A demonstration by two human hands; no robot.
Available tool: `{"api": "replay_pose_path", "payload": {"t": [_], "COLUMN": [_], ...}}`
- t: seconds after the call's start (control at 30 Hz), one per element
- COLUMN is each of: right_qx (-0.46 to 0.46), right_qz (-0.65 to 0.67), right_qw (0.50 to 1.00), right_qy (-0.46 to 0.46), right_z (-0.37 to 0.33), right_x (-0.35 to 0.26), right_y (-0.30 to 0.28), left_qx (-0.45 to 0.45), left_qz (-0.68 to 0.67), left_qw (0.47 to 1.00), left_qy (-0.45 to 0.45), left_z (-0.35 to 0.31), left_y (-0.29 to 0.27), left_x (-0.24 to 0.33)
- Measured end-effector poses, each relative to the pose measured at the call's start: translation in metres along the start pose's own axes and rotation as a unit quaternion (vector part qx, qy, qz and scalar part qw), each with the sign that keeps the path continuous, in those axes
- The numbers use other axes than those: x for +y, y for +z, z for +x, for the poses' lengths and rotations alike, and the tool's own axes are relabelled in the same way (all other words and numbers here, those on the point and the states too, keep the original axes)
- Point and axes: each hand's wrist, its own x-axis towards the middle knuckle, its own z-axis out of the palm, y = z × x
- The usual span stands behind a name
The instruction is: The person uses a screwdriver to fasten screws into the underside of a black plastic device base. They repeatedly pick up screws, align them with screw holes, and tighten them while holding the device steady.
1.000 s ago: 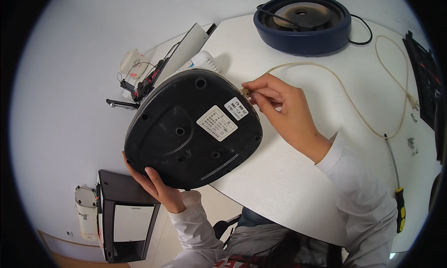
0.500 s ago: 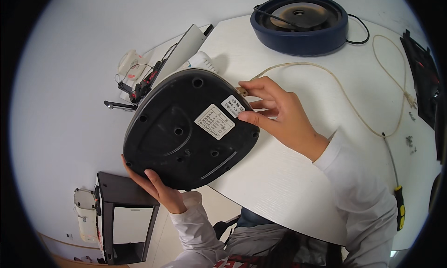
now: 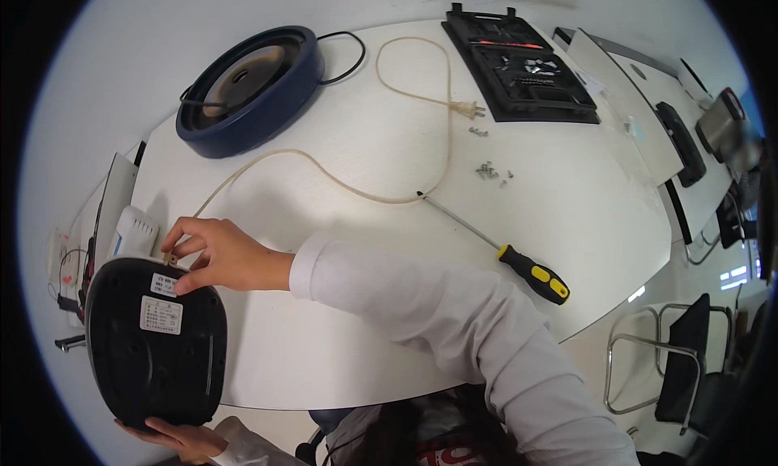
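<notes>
A black-bottomed appliance [image 3: 182,361] with two white labels is tilted up at the left, its underside facing me. My left hand [image 3: 180,439] grips its lower edge, the fingers partly hidden beneath. At the upper edge my right hand [image 3: 219,254] pinches the rim, thumb against the upper label, fingertips beside a small tan cord fitting [image 3: 171,259]. From there a pale power cord [image 3: 324,171] curves over the table to a two-pin plug [image 3: 468,109]. A screwdriver [image 3: 535,273] with a black-and-yellow handle lies to the right of my right hand, its tip touching the cord.
A dark blue round appliance housing [image 3: 301,93] with a black cord stands at the back left of the white table [image 3: 324,352]. Several loose screws [image 3: 488,171] lie right of the cord. Behind them is an open black tool case [image 3: 527,93]. Chairs [image 3: 681,361] stand at the right.
My view has swung right, bringing the tool case, screws and chairs into sight. The appliance now appears farther left and more upright; both hands keep hold of it.
</notes>
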Motion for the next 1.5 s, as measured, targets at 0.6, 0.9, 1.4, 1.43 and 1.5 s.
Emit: {"api": "replay_pose_path", "payload": {"t": [0.6,0.9,1.4,1.43,1.5], "right_qx": [-0.046,-0.05,0.345,0.346,0.345], "right_qz": [-0.011,-0.555,-0.489,-0.477,-0.464], "right_qw": [0.996,0.826,0.75,0.764,0.782], "right_qy": [0.072,0.079,0.283,0.261,0.232], "right_z": [-0.006,-0.076,-0.268,-0.268,-0.269], "right_x": [0.01,-0.1,-0.157,-0.151,-0.143], "right_y": [-0.02,-0.046,-0.188,-0.189,-0.189], "left_qx": [-0.008,-0.041,-0.026,-0.02,-0.01], "left_qz": [-0.025,-0.058,-0.019,-0.024,-0.035], "left_qw": [0.996,0.995,0.996,0.995,0.992], "left_qy": [-0.085,-0.077,-0.086,-0.096,-0.117], "left_z": [-0.023,-0.022,-0.027,-0.027,-0.027], "left_y": [0.012,0.014,0.015,0.015,0.015], "left_x": [-0.013,-0.002,0.005,0.004,0.0]}}
